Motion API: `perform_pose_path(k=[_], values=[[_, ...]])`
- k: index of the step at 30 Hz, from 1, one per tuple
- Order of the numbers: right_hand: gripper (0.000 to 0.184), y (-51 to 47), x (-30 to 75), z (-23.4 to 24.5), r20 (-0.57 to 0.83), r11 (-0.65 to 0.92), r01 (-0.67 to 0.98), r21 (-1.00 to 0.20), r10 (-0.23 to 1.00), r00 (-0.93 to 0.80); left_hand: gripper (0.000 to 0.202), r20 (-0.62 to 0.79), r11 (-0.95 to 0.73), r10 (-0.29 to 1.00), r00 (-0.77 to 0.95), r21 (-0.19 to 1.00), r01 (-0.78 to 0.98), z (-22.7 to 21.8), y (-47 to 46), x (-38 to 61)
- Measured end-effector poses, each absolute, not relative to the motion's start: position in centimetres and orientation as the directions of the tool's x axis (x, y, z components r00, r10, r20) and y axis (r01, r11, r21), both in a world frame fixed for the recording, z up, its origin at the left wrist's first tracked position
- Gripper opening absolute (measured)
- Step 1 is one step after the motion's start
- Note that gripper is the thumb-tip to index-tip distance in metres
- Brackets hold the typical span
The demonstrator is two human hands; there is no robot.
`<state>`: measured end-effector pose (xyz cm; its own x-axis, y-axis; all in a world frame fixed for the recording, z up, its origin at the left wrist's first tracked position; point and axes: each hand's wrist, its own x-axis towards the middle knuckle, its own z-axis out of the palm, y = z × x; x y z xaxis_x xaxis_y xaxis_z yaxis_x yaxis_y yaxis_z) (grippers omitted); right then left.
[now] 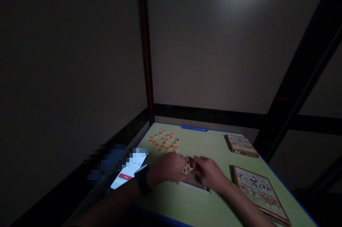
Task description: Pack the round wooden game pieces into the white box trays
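My left hand (175, 166) is closed over the near side of the table, its fingers curled against pale round Chinese chess pieces (185, 170) with dark characters. To its right, my right hand (207, 172) has its fingertips pinched together beside another piece (190, 167); what lies between them is hidden. Under both hands lies a shallow box or tray (196, 187) with a white front edge. Farther back on the left, several pieces with red characters (162, 143) are spread out on the green tabletop.
A Chinese chess box (242, 145) lies at the back right, and a larger-looking one (262, 191) nearer on the right. A lit phone or tablet screen (130, 170) sits by the left edge. The table (203, 141) has a blue rim and stands against walls.
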<state>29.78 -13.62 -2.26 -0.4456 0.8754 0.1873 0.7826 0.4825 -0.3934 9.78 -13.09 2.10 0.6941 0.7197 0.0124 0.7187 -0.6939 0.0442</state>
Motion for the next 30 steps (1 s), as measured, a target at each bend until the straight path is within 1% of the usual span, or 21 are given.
perform_pose_path(k=[3, 5, 7, 9, 11, 12, 14, 16, 18, 20, 23, 25, 27, 30], values=[[0.013, -13.7, 30.4, -2.3, 0.206, 0.500, 0.768, -0.400, 0.866, -0.456, 0.022, 0.080, -0.665, 0.746, 0.661, 0.028, 0.746, 2.6, -14.2, 9.1], [0.010, -13.4, 30.8, -2.0, 0.244, 0.517, 0.745, -0.422, 0.856, -0.455, 0.027, 0.108, -0.638, 0.766, 0.634, 0.006, 0.770, 2.8, -15.3, 8.7], [0.014, -12.6, 30.7, -1.2, 0.278, 0.523, 0.725, -0.448, 0.852, -0.443, 0.033, 0.084, -0.603, 0.794, 0.602, -0.007, 0.797, 3.1, -16.3, 8.4], [0.019, -11.0, 30.0, -0.3, 0.279, 0.529, 0.727, -0.438, 0.849, -0.449, 0.036, 0.053, -0.526, 0.849, 0.525, 0.004, 0.851, 3.1, -16.4, 8.1], [0.024, -8.6, 28.7, 0.6, 0.248, 0.555, 0.747, -0.367, 0.832, -0.496, 0.038, 0.066, -0.390, 0.919, 0.388, 0.027, 0.920, 3.0, -15.4, 7.6], [0.030, -7.3, 27.8, 0.8, 0.227, 0.572, 0.752, -0.327, 0.820, -0.525, 0.038, 0.088, -0.313, 0.947, 0.310, 0.032, 0.949, 2.9, -14.5, 7.4], [0.039, -4.7, 26.0, 1.0, 0.202, 0.592, 0.764, -0.257, 0.806, -0.557, 0.037, 0.130, -0.177, 0.976, 0.173, 0.022, 0.984, 2.6, -12.3, 6.8], [0.044, -2.4, 24.5, 0.7, 0.153, 0.599, 0.775, -0.200, 0.801, -0.579, 0.035, 0.146, -0.087, 0.986, 0.083, 0.021, 0.996, 2.4, -10.0, 6.4], [0.045, -0.7, 23.5, 0.1, 0.119, 0.618, 0.768, -0.170, 0.786, -0.607, 0.034, 0.128, -0.065, 0.990, 0.062, 0.021, 0.998, 2.1, -8.3, 6.1], [0.044, 0.4, 23.2, -0.5, 0.108, 0.644, 0.749, -0.158, 0.765, -0.635, 0.034, 0.110, -0.079, 0.991, 0.077, 0.019, 0.997, 1.9, -7.3, 5.9], [0.045, 1.3, 23.3, -1.1, 0.139, 0.696, 0.699, -0.162, 0.718, -0.682, 0.035, 0.103, -0.101, 0.990, 0.098, 0.023, 0.995, 1.2, -6.8, 5.8], [0.045, 1.6, 23.4, -1.2, 0.173, 0.748, 0.639, -0.178, 0.664, -0.728, 0.035, 0.097, -0.104, 0.990, 0.100, 0.033, 0.994, 0.8, -6.6, 5.8], [0.041, 1.7, 23.2, -1.3, 0.187, 0.790, 0.584, -0.185, 0.612, -0.768, 0.036, 0.091, -0.105, 0.991, 0.101, 0.041, 0.994, 0.4, -6.4, 5.7], [0.033, 1.8, 22.5, -1.5, 0.166, 0.806, 0.570, -0.156, 0.591, -0.790, 0.036, 0.089, -0.115, 0.990, 0.110, 0.046, 0.992, -0.1, -6.0, 5.5]])
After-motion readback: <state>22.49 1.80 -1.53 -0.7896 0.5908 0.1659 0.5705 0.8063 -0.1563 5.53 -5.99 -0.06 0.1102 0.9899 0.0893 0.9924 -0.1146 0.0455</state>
